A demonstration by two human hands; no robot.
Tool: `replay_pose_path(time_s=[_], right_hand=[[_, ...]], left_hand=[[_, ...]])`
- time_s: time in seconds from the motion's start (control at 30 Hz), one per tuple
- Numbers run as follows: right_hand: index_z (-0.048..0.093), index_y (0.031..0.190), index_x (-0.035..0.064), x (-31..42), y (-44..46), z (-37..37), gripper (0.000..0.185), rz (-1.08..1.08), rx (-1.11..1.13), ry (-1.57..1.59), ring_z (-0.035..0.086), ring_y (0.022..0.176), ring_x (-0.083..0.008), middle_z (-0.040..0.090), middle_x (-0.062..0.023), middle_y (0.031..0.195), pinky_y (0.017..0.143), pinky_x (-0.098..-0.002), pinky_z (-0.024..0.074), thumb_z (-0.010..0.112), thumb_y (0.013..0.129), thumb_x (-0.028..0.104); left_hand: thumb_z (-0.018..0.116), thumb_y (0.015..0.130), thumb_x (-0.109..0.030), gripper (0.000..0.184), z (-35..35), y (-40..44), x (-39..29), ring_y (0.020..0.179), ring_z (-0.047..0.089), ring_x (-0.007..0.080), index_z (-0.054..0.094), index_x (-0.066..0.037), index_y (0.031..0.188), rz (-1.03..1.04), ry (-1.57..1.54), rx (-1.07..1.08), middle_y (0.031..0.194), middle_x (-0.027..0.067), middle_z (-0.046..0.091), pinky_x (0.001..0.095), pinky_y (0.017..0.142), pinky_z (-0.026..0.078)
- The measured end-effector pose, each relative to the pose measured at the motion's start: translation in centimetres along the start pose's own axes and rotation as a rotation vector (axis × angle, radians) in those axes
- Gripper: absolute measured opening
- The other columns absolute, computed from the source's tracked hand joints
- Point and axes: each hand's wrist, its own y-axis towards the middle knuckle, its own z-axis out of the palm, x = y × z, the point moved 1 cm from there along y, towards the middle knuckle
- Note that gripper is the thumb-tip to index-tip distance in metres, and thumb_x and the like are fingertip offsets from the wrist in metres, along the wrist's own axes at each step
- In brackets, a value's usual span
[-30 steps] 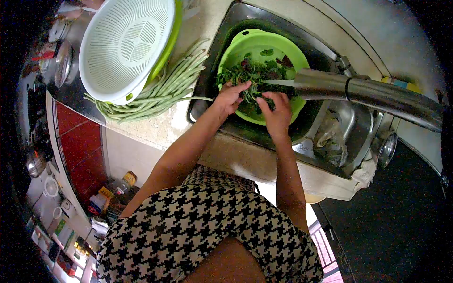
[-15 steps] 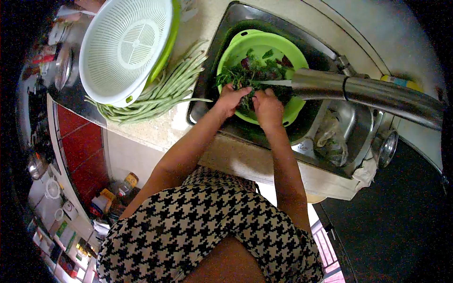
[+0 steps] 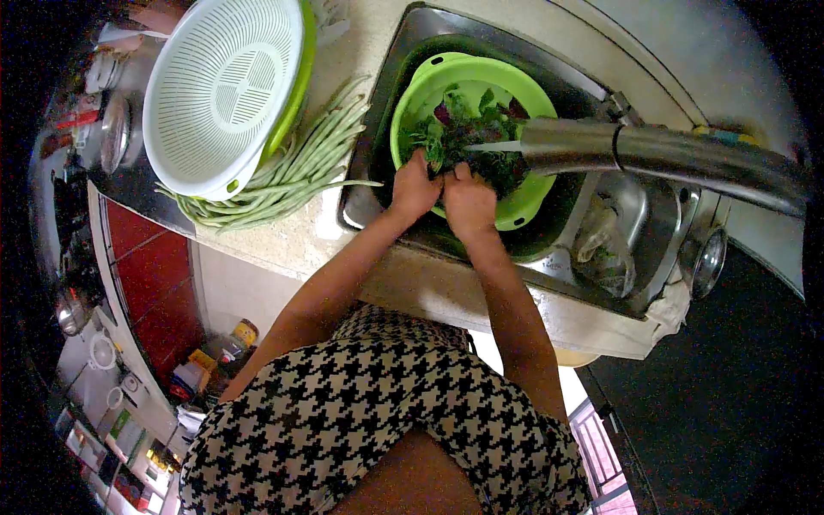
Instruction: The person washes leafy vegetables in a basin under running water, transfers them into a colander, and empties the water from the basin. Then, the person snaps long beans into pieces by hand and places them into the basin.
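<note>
A bright green basin (image 3: 539, 96) sits in the metal sink (image 3: 390, 81), holding water and dark leafy greens (image 3: 470, 133), some with purple leaves. Both hands are at its near side, close together. My left hand (image 3: 416, 187) has its fingers curled into the greens at the left. Beside it, my right hand (image 3: 469, 204) is closed, knuckles up, gripping greens whose stems are mostly hidden. Water runs from the thick metal faucet (image 3: 571, 148) onto the leaves just beyond my right hand.
On the counter at left, a white colander (image 3: 184, 103) rests tilted in a green bowl (image 3: 300, 86), beside a pile of long green beans (image 3: 300, 176). A clear plastic bag (image 3: 605, 249) lies in the smaller sink at right. A cloth (image 3: 668, 311) hangs over the counter corner.
My hands have drawn slightly nearer the basin's front rim, and my right hand has moved left against my left one. The greens have shifted in the water.
</note>
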Motion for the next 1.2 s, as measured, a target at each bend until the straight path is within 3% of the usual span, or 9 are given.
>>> replay_pose_path(time_s=[0.3, 0.5, 0.63, 0.67, 0.8, 0.93, 1.03, 1.13, 1.2], right_hand=[[0.058, 0.079, 0.0034, 0.3, 0.8, -0.3, 0.019, 0.237, -0.03, 0.432, 0.057, 0.069, -0.0326, 0.056, -0.0128, 0.081, 0.058, -0.0408, 0.0454, 0.052, 0.076, 0.021], [0.06, 0.091, 0.0045, -2.6, 0.8, 4.2, 0.02, 0.412, -0.103, 1.106, 0.055, 0.063, -0.0174, 0.061, -0.0066, 0.09, 0.051, -0.0293, 0.0413, 0.05, 0.081, 0.019], [0.058, 0.094, 0.0105, -7.1, 0.5, 2.3, 0.014, 0.66, 0.089, 1.452, 0.046, 0.061, -0.0068, 0.059, -0.0001, 0.094, 0.046, -0.022, 0.0341, 0.05, 0.083, 0.016], [0.057, 0.093, 0.0119, -8.4, 0.3, 2.4, 0.015, 0.69, -0.079, 1.398, 0.045, 0.062, -0.0106, 0.058, -0.0006, 0.093, 0.047, -0.0247, 0.0362, 0.051, 0.083, 0.021], [0.058, 0.091, 0.0091, -15.7, 0.7, 10.2, 0.026, 0.434, -0.089, 0.517, 0.056, 0.082, -0.0266, 0.059, -0.0116, 0.092, 0.059, -0.0435, 0.0428, 0.048, 0.085, 0.032], [0.051, 0.107, 0.0068, -10.6, 3.4, 3.6, 0.031, 0.235, 0.158, 0.173, 0.05, 0.1, -0.0356, 0.05, -0.018, 0.11, 0.077, -0.0491, 0.0415, 0.042, 0.086, 0.028], [0.043, 0.121, 0.0096, -9.7, 4.5, 5.0, 0.04, 0.245, 0.325, -0.006, 0.048, 0.106, -0.037, 0.046, -0.0172, 0.122, 0.084, -0.0497, 0.0414, 0.041, 0.087, 0.029], [0.051, 0.113, 0.0108, -10.1, 3.9, 6.7, 0.033, 0.313, 0.153, 0.017, 0.054, 0.091, -0.0325, 0.053, -0.0144, 0.108, 0.075, -0.0461, 0.0432, 0.045, 0.086, 0.029], [0.06, 0.097, 0.0114, -11.3, 2.5, 7.4, 0.021, 0.233, -0.137, -0.01, 0.06, 0.068, -0.0247, 0.062, -0.0114, 0.081, 0.06, -0.0384, 0.0459, 0.052, 0.084, 0.025]], left_hand=[[0.06, 0.066, -0.004, 0.036, 1.0, 0.7, 1.2, 0.072, 0.053, 0.014, 0.05, -0.002, 0.101, -0.137, -0.834, 0.039, 0.084, 0.0021, 0.058, 0.0255, 0.067, 0.044], [0.06, 0.065, -0.003, 0.035, 0.5, 0.7, 0.9, 0.07, 0.05, 0.0128, 0.049, -0.003, 0.098, -0.282, -0.843, 0.118, 0.079, 0.0005, 0.052, 0.0261, 0.063, 0.042], [0.061, 0.066, -0.004, 0.03, -0.9, 2.3, -0.9, 0.07, 0.055, 0.0238, 0.048, -0.003, 0.093, 0.108, -0.312, -0.006, 0.078, 0.0082, 0.055, 0.0348, 0.062, 0.044], [0.061, 0.067, -0.004, 0.031, -1.5, 3.2, -2.0, 0.071, 0.056, 0.0278, 0.047, -0.003, 0.094, 0.202, -0.133, -0.04, 0.08, 0.0107, 0.055, 0.037, 0.062, 0.045], [0.056, 0.071, -0.004, 0.04, -2.9, 6.7, -5.0, 0.084, 0.056, 0.0387, 0.044, -0.003, 0.109, 0.456, 0.265, -0.046, 0.103, 0.0203, 0.054, 0.0437, 0.069, 0.047], [0.04, 0.078, -0.001, 0.051, -2.2, 8.2, -4.8, 0.098, 0.054, 0.0372, 0.035, -0.009, 0.128, 0.388, 0.47, 0.193, 0.133, 0.0219, 0.031, 0.0425, 0.08, 0.047], [0.041, 0.077, -0.001, 0.046, -1.9, 8.1, -3.5, 0.096, 0.055, 0.0364, 0.046, -0.013, 0.122, 0.499, 0.473, 0.215, 0.127, 0.0164, 0.041, 0.0427, 0.079, 0.047], [0.045, 0.075, -0.003, 0.039, -2.8, 6.9, -3.1, 0.096, 0.055, 0.0349, 0.057, -0.015, 0.111, 0.681, 0.347, 0.179, 0.118, 0.0125, 0.051, 0.0427, 0.077, 0.047], [0.05, 0.072, -0.004, 0.038, -3.9, 5.3, -3.7, 0.097, 0.055, 0.0343, 0.059, -0.014, 0.107, 0.553, 0.265, 0.21, 0.111, 0.0119, 0.055, 0.0413, 0.079, 0.046]])
